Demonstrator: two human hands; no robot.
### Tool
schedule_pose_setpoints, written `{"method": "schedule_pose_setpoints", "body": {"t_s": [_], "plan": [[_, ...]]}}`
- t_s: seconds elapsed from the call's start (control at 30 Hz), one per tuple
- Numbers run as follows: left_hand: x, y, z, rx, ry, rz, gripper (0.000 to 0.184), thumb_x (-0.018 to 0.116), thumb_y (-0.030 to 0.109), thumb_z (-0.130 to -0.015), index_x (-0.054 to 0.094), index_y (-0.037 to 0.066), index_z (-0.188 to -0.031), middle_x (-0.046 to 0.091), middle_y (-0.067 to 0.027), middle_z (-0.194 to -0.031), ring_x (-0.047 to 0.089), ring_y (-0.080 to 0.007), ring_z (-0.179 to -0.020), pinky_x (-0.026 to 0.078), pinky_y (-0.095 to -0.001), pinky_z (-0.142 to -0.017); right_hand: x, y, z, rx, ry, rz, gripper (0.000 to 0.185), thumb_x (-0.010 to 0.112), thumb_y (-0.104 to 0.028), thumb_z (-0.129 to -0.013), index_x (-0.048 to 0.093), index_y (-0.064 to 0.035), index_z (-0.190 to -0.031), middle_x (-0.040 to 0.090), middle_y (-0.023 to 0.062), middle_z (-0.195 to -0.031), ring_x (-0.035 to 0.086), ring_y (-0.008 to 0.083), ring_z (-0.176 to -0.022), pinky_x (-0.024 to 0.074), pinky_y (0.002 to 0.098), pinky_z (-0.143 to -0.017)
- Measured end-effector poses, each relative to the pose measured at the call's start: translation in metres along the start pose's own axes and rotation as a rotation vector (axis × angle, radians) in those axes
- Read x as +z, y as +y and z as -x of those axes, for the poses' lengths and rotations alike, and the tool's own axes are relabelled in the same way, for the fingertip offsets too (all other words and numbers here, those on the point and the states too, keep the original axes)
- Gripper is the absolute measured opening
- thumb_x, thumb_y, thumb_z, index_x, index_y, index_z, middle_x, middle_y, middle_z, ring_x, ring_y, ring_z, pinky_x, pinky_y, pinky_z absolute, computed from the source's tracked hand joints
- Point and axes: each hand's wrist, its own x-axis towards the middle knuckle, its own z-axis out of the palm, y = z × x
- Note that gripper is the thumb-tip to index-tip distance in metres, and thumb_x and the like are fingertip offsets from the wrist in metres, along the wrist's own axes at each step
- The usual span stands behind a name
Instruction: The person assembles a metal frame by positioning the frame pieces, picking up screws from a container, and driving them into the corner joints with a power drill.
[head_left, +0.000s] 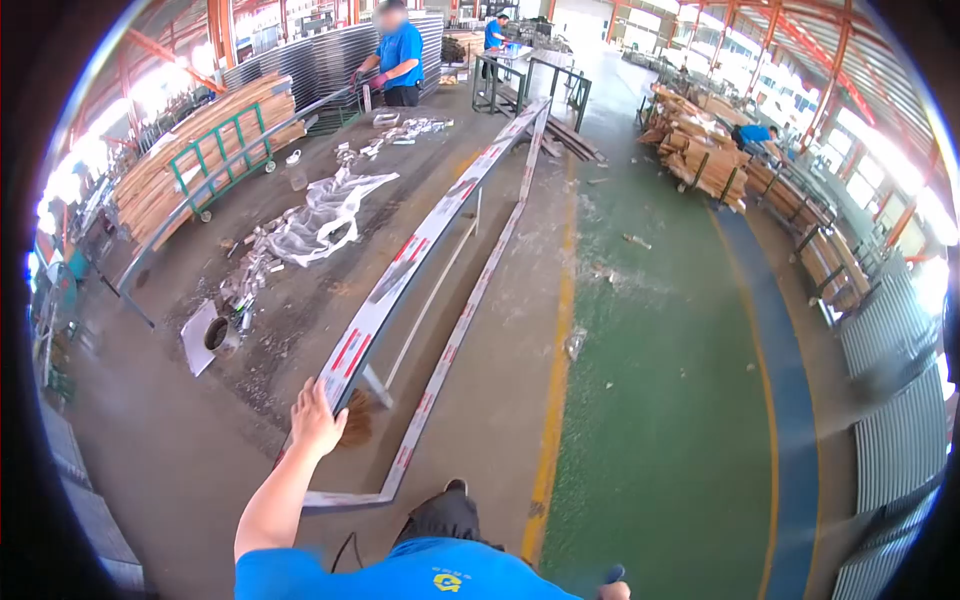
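A long, narrow rectangular frame (430, 232) stretches away from me, its bars covered in white film with red and grey print. My left hand (318, 424) is closed over the near end of its left bar, fingers on one side and thumb on the other. That bar lies higher than the right bar (462, 325), and a pale stand (432, 285) shows beneath it. At the bottom edge, my right hand (615, 591) is mostly cut off. It is closed around an object with a dark rounded end (614, 574), whose kind I cannot make out.
Crumpled white plastic (325, 215), scraps and a round can (220, 336) lie on the floor at left. A green cart (222, 150) stands by stacked boards. A co-worker (398, 55) handles a long bar. Wrapped bundles (700, 150) line the green walkway's (660, 430) far side.
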Motion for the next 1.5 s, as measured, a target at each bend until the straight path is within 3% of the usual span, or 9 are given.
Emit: {"method": "schedule_pose_setpoints", "body": {"t_s": [0.17, 0.33, 0.37, 0.4, 0.7, 0.77, 1.17, 1.3, 1.5], "plan": [[0.0, 0.009, -0.012, -0.068, -0.075, -0.007, 0.092, 0.075, 0.036, -0.086, 0.024, 0.002, -0.155, 0.03, -0.0266, -0.159, 0.036, -0.0457, -0.143, 0.03, -0.0577, -0.116, -0.161, -0.134, -0.014, 0.213, -0.114, -0.623, 0.016, 0.073, -0.015, -0.076, 0.072, -0.0013, -0.068, 0.071, 0.0136, -0.066, 0.071, 0.0263, -0.058, 0.0578, 0.0401, -0.056], [-0.009, 0.076, -0.089, -0.184, 0.147, 0.032, 0.093, 0.076, 0.038, -0.086, 0.026, 0.001, -0.156, 0.023, -0.0283, -0.163, 0.031, -0.0514, -0.144, 0.023, -0.0642, -0.117, -0.159, -0.213, -0.127, 0.044, -0.07, -0.221, 0.01, 0.068, -0.007, -0.078, 0.071, 0.0003, -0.084, 0.067, 0.0136, -0.071, 0.062, 0.0279, -0.054, 0.0515, 0.0461, -0.054], [-0.014, 0.096, -0.115, -0.136, 0.178, 0.062, 0.091, 0.074, 0.037, -0.088, 0.025, 0.002, -0.157, 0.024, -0.029, -0.163, 0.032, -0.05, -0.144, 0.025, -0.0626, -0.116, -0.096, -0.203, -0.184, -0.051, 0.104, 0.035, 0.018, 0.071, -0.015, -0.082, 0.075, -0.0039, -0.095, 0.075, 0.0133, -0.095, 0.072, 0.0263, -0.093, 0.0561, 0.042, -0.08], [-0.016, 0.112, -0.144, -0.036, 0.251, 0.114, 0.084, 0.074, 0.032, -0.089, 0.03, 0.003, -0.154, 0.03, -0.0273, -0.16, 0.037, -0.0473, -0.141, 0.028, -0.0597, -0.114, -0.111, -0.229, -0.2, 0.116, -0.489, -0.094, 0.024, 0.071, -0.018, -0.085, 0.077, -0.0078, -0.105, 0.075, 0.0128, -0.112, 0.068, 0.0244, -0.115, 0.0535, 0.0386, -0.092], [-0.195, 0.303, -0.36, 1.11, 0.748, 0.549, 0.028, 0.073, 0.012, -0.081, 0.075, 0.018, -0.108, 0.071, -0.0083, -0.121, 0.063, -0.0267, -0.096, 0.054, -0.0437, -0.083, -0.335, -0.388, -0.135, 0.219, -0.35, -0.122, 0.019, 0.07, -0.014, -0.083, 0.074, -0.0073, -0.1, 0.073, 0.013, -0.1, 0.068, 0.0262, -0.098, 0.0532, 0.0413, -0.08], [-0.199, 0.358, -0.353, 0.623, 0.744, 0.781, 0.03, 0.072, 0.019, -0.082, 0.076, 0.031, -0.109, 0.064, 0.0032, -0.127, 0.055, -0.0205, -0.101, 0.049, -0.0368, -0.077, -0.381, -0.409, -0.151, 0.238, -0.291, -0.158, 0.017, 0.07, -0.014, -0.082, 0.073, -0.0072, -0.098, 0.072, 0.013, -0.097, 0.068, 0.0266, -0.094, 0.0531, 0.042, -0.077], [-0.126, 0.518, -0.723, 1.025, 0.774, 0.812, 0.022, 0.064, 0.03, -0.084, 0.062, 0.009, -0.078, 0.067, -0.0075, -0.094, 0.068, -0.0257, -0.095, 0.054, -0.042, -0.085, -0.566, -0.736, -0.34, -0.052, -0.233, -0.116, 0.01, 0.069, -0.009, -0.08, 0.069, -0.0065, -0.09, 0.068, 0.0133, -0.078, 0.067, 0.0293, -0.068, 0.0525, 0.046, -0.059], [0.042, 0.488, -0.852, 0.545, 0.22, 0.15, 0.086, 0.067, 0.048, -0.095, 0.027, 0.008, -0.16, 0.025, -0.0187, -0.165, 0.032, -0.041, -0.148, 0.027, -0.0542, -0.124, -0.625, -0.836, -0.425, -0.106, -0.19, -0.365, 0.008, 0.066, -0.005, -0.079, 0.065, -0.0048, -0.086, 0.061, 0.0108, -0.066, 0.059, 0.0262, -0.049, 0.045, 0.0422, -0.044], [0.155, 0.443, -0.931, -0.079, -0.055, 0.056, 0.089, 0.055, 0.058, -0.099, 0.023, 0.001, -0.159, 0.026, -0.0252, -0.164, 0.03, -0.0443, -0.15, 0.023, -0.0531, -0.123, -0.718, -1.005, -0.468, -0.297, -0.079, -0.33, 0.006, 0.064, -0.006, -0.077, 0.063, -0.0008, -0.077, 0.061, 0.0102, -0.062, 0.061, 0.0245, -0.05, 0.0448, 0.0399, -0.045]]}}
